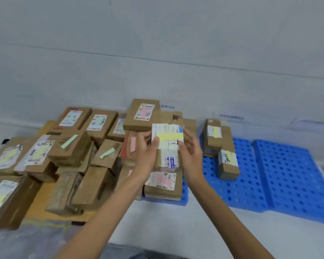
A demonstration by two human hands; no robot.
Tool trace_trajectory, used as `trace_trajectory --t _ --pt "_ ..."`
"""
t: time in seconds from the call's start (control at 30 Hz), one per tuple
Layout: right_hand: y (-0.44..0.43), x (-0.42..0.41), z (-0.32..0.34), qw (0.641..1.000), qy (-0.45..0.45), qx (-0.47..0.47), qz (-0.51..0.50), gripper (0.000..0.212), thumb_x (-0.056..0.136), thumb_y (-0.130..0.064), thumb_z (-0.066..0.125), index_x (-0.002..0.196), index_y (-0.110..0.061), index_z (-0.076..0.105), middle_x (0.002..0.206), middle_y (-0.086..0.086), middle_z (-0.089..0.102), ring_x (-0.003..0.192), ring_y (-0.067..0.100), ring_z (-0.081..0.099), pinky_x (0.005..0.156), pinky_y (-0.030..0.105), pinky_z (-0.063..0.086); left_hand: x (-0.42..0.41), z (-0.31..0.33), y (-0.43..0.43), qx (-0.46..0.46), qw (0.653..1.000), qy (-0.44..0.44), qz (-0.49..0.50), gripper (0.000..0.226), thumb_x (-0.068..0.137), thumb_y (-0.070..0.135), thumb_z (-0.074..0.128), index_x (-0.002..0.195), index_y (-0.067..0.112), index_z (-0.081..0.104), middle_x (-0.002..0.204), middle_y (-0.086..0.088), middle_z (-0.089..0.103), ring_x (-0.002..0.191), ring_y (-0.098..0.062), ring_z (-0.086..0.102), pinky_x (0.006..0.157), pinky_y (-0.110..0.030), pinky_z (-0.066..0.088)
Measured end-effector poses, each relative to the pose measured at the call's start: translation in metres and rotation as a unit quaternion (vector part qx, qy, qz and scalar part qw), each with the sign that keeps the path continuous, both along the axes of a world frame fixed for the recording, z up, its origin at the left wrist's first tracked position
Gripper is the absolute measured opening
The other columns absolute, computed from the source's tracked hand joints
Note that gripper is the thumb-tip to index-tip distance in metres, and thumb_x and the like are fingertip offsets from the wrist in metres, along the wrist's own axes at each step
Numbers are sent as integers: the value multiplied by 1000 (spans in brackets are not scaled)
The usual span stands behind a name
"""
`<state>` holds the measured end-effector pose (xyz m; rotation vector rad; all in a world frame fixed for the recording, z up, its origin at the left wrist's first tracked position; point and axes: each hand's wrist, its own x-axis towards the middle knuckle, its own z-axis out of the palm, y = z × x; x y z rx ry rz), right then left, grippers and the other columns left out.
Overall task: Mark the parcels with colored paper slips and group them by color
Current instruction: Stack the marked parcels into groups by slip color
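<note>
Left hand and right hand curl round the parcel edges; smooth the yellow slip flat, then set it by the yellow-marked boxes at three o'clock.

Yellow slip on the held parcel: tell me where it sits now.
Head view, centre: the yellow slip lies across the white label of the parcel held between the left hand and right hand, left of the blue pallet.

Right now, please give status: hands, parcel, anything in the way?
Left hand and right hand both grip the parcel. Yellow slip lies across its label. Yellow-marked parcels wait right, on blue pallet; path looks free.
</note>
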<state>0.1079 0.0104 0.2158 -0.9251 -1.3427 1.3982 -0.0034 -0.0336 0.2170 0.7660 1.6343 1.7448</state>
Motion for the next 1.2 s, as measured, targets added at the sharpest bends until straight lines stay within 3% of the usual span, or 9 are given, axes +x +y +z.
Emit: trace_trajectory --t 0.13,0.27,0.43,0.53,0.73,0.87,1.03,1.1,1.2 --pt "52 84 -33 994 -63 -65 -57 36 97 -8 48 124 -30 54 120 1 61 108 16 60 76 31 55 72 -33 53 -63 994 -11 -88 19 95 8 52 111 11 43 114 -3 58 100 -8 58 77 -13 51" --pt "88 145 -72 983 -127 -126 -48 43 96 -4 45 133 -26 48 120 0 59 106 16 59 74 31 57 120 -78 97 -160 978 -2 -133 24 94 11 55 117 12 48 126 -7 56 109 -12 56 93 -31 50" --pt "120 178 -123 969 -194 -151 25 49 92 6 46 134 -19 48 123 1 60 109 12 57 73 21 56 152 -117 134 -256 954 19 -153 33 96 7 48 129 12 48 130 -8 56 115 -20 54 90 -30 48" --pt "134 185 -148 958 -232 -161 55 50 91 7 47 134 -20 45 121 0 61 112 13 58 80 29 57 161 -130 151 -292 942 32 -160 39 96 4 45 134 14 48 131 -9 56 117 -23 55 88 -30 50" --pt "145 187 -168 951 -282 -111 58 53 92 7 45 139 -18 39 119 2 60 112 19 59 85 26 53 170 -147 166 -316 929 46 -187 38 97 3 42 131 17 49 129 -9 60 113 -22 59 82 -27 53" --pt "155 190 -171 939 -324 -95 59 48 94 4 46 139 -9 40 130 17 55 120 33 53 98 38 43 169 -153 170 -311 925 56 -212 43 98 4 42 138 21 42 134 -7 56 119 -20 57 68 -16 50" --pt "153 186 -167 924 -379 -15 47 49 93 7 44 141 -3 39 148 17 35 139 31 31 113 34 24 158 -143 163 -309 923 78 -214 43 100 6 40 143 10 34 143 -7 44 130 -24 45 95 -26 43" --pt "144 175 -162 914 -404 25 22 47 92 9 42 137 -4 45 148 15 35 138 29 32 112 34 27 143 -139 148 -292 931 77 -204 49 100 8 42 147 13 30 150 -5 36 137 -21 36 108 -30 36" --pt "118 136 -151 901 -413 135 3 38 89 10 46 122 -5 58 131 15 52 123 27 47 106 35 39 106 -127 111 -237 949 88 -190 42 99 7 42 140 17 41 139 5 45 128 -10 43 97 -14 37"
